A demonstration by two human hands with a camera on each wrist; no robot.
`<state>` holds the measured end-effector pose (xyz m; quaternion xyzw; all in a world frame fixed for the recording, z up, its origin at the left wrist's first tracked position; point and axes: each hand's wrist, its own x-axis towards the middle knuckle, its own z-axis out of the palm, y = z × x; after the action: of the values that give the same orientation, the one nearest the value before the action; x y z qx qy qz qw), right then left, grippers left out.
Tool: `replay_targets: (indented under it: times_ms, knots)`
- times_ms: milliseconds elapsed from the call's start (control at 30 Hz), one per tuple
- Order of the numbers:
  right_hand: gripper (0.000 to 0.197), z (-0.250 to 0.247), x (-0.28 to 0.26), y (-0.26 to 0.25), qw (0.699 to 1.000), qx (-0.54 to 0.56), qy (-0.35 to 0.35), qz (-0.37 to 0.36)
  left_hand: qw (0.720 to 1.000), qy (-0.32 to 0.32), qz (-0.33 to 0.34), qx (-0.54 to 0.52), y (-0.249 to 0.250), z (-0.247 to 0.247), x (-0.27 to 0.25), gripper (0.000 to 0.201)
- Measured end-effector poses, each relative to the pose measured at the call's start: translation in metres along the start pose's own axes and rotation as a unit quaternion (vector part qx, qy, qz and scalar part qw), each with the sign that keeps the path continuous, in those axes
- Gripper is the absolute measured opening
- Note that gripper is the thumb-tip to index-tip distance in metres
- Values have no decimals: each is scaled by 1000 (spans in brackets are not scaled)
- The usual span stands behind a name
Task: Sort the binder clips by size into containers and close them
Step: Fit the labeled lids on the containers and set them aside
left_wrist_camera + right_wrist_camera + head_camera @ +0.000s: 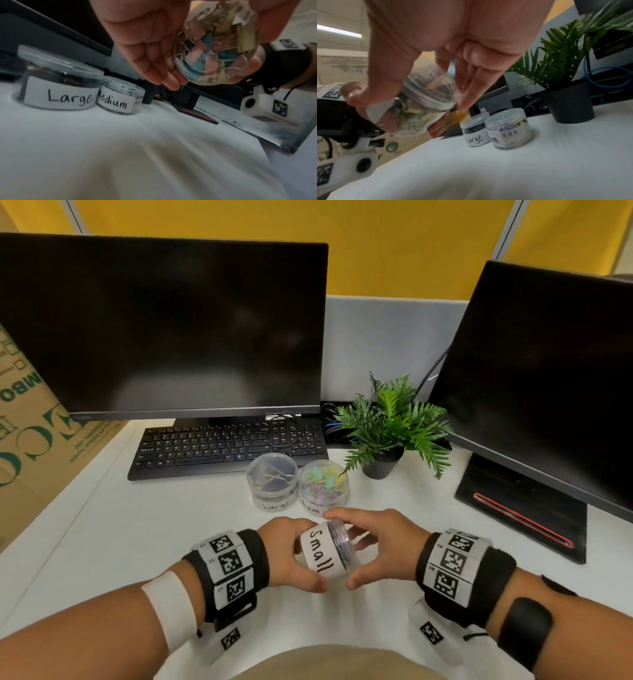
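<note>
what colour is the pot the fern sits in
The pot is plain black, seen best in the right wrist view.

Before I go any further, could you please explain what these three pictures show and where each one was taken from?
No robot here: a person works bare-handed, wearing a head camera and one camera strapped to each wrist. One picture looks down from the head; the other two look along the left and right hands. On the white desk stand two closed jars, the Large jar and the Medium jar, in front of a keyboard and beside a potted plant. The left hand grips the Small jar, full of coloured binder clips, tilted above the desk, while the right hand pinches its lid between thumb and fingers.
</note>
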<state>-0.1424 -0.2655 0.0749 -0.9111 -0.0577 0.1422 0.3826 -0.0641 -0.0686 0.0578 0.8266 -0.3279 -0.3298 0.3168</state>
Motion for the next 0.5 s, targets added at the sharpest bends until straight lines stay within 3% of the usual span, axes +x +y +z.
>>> replay_targets:
  times_ms: [100,267,333,400,467,500]
  knots:
    - [84,-2,-1,-11,999,24,19,22,1000,-13,13,21,10,-9,-6,49]
    - [26,12,2,-18,977,175,54,108,990,30,31,131,24,-11,-12,47]
    - [46,15,3,-22,972,168,35,160,987,35,33,153,25,-10,-14,51]
    - [75,15,3,-23,976,155,22,149,992,35,18,118,21,-10,-14,50]
    - [104,11,2,-23,997,61,21,52,997,46,9,61,18,-11,-16,40]
    - [106,11,1,-22,1000,7,27,-5,998,53,10,41,18,-12,-17,39]
